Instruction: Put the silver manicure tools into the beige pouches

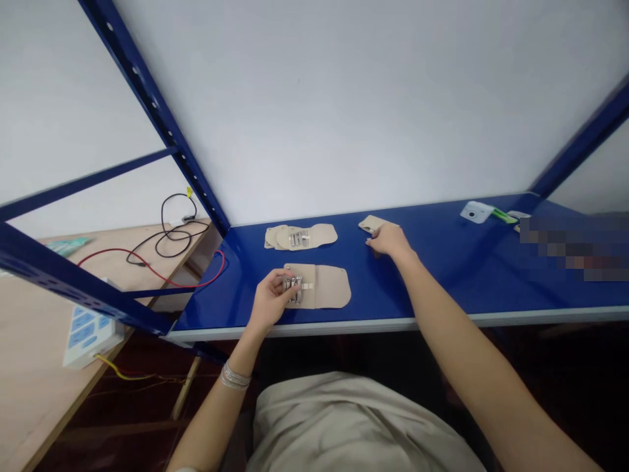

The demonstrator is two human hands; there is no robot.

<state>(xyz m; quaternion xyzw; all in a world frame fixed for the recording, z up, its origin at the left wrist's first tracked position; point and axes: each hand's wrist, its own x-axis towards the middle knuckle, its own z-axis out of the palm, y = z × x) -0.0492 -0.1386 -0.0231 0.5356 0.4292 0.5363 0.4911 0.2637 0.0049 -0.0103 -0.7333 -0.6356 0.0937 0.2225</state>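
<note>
- Currently, the left hand [269, 298] has bent fingers over metal implements [297, 289] in an open beige case [333, 286]; a firm grip on any implement cannot be confirmed.
- The right hand [387, 238] is partly closed at the near edge of a beige piece [369, 221]; its hidden fingers prevent confirmation of a full grip.
- The open case lies flat beneath and to the right of the left hand. Judged light, with semi-stiff panels likely to flex at the fold; best held by the panel edges near the fold.
- The implements appear rigid, smooth and possibly slippery; a pinch across their sides is advised.
- The beige piece appears thin and light; an edge pinch should suffice.
- Beyond the left hand, on the blue surface [373, 301], lies an overlapping beige set [322, 234].
- Well right of the right hand sits a white device [474, 212].
</note>
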